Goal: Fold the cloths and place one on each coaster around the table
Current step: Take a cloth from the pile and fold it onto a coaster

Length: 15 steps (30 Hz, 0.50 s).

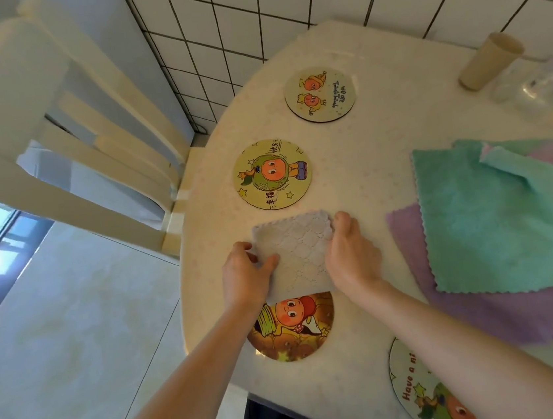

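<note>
cloth in hand: small folded grey quilted microfibre cloth, thin, soft, light; judged floppy, will sag if held by one edge, so take it at two opposite sides.
position: over the 12 o'clock part of the round cartoon coaster with the red-capped figure, near the tabletop edge at 6 o'clock.
left hand grip: thumb on top, fingers curled under the cloth's 9 o'clock edge, pinching it.
right hand grip: fingers curled over the 3 o'clock edge, holding it.
other coasters: green-figure round coaster at 12 o'clock of the cloth, bare; twin-figure round coaster beyond it, bare.
spare cloths: teal fluffy cloth on lilac fluffy cloth, 3 o'clock, unfolded.
</note>
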Motion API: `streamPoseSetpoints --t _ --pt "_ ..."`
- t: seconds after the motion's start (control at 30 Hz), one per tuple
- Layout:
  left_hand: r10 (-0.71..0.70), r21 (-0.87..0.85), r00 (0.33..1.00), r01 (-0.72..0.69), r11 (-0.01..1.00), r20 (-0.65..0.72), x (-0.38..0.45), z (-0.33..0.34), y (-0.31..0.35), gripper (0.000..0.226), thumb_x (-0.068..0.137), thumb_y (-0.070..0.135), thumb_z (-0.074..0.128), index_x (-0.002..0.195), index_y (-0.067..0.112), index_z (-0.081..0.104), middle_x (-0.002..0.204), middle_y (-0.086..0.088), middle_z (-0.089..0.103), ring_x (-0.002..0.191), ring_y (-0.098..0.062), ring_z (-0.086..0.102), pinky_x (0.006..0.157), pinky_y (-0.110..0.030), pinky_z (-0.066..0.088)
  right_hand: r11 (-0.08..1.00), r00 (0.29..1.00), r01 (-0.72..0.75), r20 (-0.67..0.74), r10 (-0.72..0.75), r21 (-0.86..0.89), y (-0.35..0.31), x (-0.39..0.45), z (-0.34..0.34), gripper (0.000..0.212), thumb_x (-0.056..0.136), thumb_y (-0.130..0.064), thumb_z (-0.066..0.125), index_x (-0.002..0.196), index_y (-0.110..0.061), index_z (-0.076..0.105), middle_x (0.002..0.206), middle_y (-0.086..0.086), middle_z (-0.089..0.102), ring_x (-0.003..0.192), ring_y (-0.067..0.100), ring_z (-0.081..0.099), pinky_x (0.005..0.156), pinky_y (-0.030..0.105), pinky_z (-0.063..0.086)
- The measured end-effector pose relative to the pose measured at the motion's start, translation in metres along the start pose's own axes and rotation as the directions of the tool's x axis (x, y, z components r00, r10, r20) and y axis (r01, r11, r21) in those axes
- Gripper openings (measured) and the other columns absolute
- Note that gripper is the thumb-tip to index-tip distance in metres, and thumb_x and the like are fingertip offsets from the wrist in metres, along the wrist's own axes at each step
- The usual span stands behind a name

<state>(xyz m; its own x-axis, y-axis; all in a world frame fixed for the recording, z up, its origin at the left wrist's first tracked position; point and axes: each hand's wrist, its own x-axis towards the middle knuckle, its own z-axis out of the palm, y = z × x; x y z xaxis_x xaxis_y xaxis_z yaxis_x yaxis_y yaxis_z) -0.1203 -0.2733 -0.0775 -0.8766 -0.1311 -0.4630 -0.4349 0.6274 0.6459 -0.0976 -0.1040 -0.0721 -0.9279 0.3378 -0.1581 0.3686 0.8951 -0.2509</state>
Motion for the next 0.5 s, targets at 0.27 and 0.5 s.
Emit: streamPoseSetpoints --t 0.27,0.5 --pt "0.35 0.376 0.935 -0.304 0.875 -0.06 -0.016 0.011 -0.021 0.065 0.087 0.042 0.061 0.141 0.014 0.036 0.126 -0.006 0.05 0.113 -0.024 0.043 0.097 -0.036 0.035 0.943 0.955 0.295 0.017 -0.296 -0.154 0.004 -0.022 0.017 0.046 0.091 -0.031 0.053 0.135 -0.019 0.041 0.131 0.015 0.047 0.102 0.032 0.051 0.074 0.04 0.048" --pt "0.025 -0.343 1.0 -0.023 0.939 0.003 -0.024 0.001 0.016 0.074 0.085 0.005 0.065 0.142 0.029 0.024 0.112 0.002 0.05 0.096 -0.015 0.056 0.069 -0.028 0.051 0.969 0.929 0.202 0.285 -0.236 0.143 0.01 -0.023 0.004 0.059 0.095 -0.029 0.044 0.148 -0.03 0.019 0.152 0.0 0.016 0.135 0.027 0.019 0.108 0.041 0.032"
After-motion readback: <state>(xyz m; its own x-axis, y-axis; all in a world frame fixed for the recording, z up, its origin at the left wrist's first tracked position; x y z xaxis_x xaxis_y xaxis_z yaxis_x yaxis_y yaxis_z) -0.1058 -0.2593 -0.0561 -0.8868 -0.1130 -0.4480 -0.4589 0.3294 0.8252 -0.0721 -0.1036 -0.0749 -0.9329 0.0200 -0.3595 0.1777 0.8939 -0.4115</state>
